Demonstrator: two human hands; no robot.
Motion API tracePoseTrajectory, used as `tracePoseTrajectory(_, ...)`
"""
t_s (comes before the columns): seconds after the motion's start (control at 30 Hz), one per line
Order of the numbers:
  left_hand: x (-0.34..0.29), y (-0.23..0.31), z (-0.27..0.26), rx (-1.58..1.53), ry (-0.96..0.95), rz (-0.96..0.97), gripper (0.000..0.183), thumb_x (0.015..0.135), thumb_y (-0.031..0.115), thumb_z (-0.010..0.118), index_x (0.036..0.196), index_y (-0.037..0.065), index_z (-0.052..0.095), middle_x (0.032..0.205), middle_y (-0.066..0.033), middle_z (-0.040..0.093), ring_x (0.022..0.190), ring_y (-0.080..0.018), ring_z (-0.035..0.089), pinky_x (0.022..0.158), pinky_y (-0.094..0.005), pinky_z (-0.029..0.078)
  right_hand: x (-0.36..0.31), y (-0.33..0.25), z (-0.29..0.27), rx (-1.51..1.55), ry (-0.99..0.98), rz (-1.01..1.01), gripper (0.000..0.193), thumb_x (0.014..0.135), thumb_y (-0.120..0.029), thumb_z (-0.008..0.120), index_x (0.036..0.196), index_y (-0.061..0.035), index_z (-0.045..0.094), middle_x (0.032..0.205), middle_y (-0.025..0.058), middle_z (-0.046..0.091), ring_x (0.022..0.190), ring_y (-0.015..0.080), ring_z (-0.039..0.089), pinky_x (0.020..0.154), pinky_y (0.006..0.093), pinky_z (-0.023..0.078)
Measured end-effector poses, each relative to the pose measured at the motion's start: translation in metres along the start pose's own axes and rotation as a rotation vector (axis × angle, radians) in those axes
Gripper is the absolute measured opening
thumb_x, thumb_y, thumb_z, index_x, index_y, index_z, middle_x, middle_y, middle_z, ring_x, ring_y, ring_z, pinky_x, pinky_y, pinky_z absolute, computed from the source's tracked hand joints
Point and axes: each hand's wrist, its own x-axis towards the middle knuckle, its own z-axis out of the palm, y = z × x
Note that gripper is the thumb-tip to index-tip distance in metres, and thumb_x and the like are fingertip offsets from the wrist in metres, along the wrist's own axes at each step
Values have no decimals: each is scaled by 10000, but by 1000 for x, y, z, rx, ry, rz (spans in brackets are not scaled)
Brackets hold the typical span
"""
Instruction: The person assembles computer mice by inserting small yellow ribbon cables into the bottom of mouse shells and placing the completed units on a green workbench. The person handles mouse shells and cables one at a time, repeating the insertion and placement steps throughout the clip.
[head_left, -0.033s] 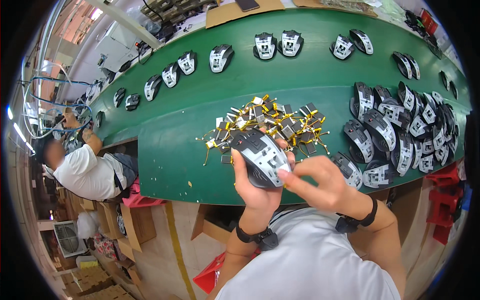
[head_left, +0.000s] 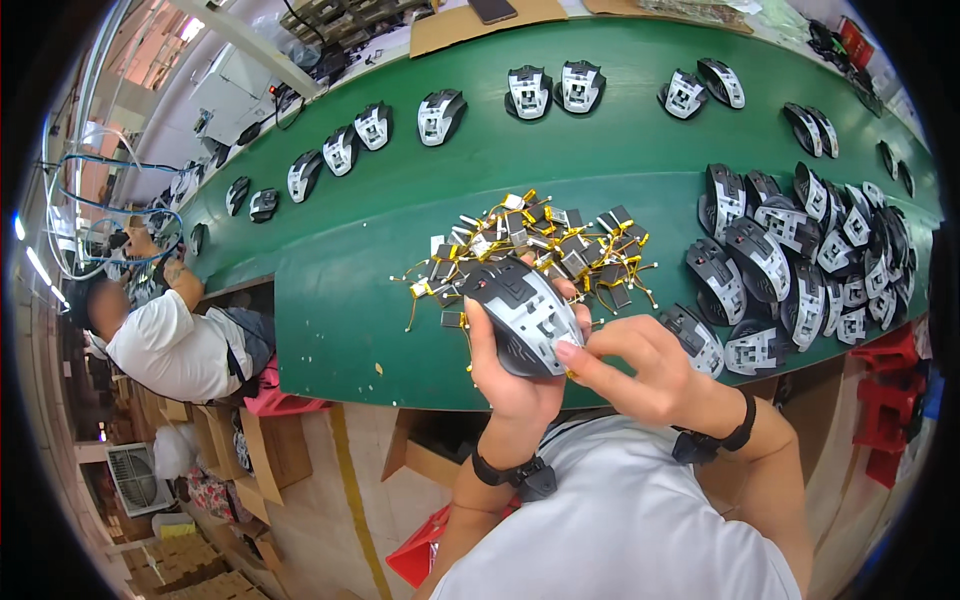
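Note:
My left hand [head_left: 515,385] is closed round a computer mouse [head_left: 525,310], black and grey with an opened top that bares its pale inner frame. The mouse is tilted up above the front of the green bench. At its near right edge my right hand [head_left: 640,368] is closed, thumb and forefinger drawn together against the shell. A speck of yellow shows under the thumb tip; what the fingers pinch there is too small to make out. Just beyond the mouse lies a heap of small battery packs [head_left: 575,262] with yellow tape and thin wires.
Many similar mouse bodies [head_left: 760,258] are piled on the bench to my right. Others stand in a spaced row [head_left: 440,117] along the far green strip [head_left: 620,130]. A person [head_left: 175,335] in a white shirt sits at the left. Red stools [head_left: 888,410] stand at the right.

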Motion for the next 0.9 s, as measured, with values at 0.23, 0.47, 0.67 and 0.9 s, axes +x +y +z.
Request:
tracePoseTrajectory(0.23, 1, -2, -1, 57, -84, -51, 682, 996, 626, 276, 1324, 51, 443, 1034, -161, 593, 893, -289, 599, 756, -378, 515, 2, 9, -9, 173, -9, 35, 326, 684, -80, 825, 996, -38, 740, 894, 62, 648, 747, 217, 633, 641, 317, 512)
tracePoseTrajectory(0.47, 3, -1, -9, 114, -252, -68, 719, 1000, 626, 265, 1437, 65, 369, 1129, -173, 606, 1003, -275, 618, 904, -394, 503, -2, 6, -12, 247, -71, 198, 233, 661, -60, 840, 858, -58, 716, 866, 53, 650, 736, 220, 635, 633, 331, 501)
tracePoseTrajectory(0.67, 4, -5, -10, 243, -276, -33, 697, 1013, 606, 251, 1440, 67, 367, 1164, -177, 603, 1069, -259, 608, 933, -392, 490, -4, 7, -9, 266, -42, 349, 235, 660, -75, 848, 813, -65, 670, 870, 75, 678, 751, 245, 651, 670, 344, 528)
tracePoseTrajectory(0.9, 7, -10, -15, 203, -286, -58, 681, 1017, 602, 221, 1411, 71, 386, 1118, -176, 620, 1012, -293, 628, 888, -416, 512, -5, 18, -29, 52, -168, -83, 243, 713, -49, 761, 940, -4, 687, 933, 93, 664, 776, 246, 657, 649, 336, 532)
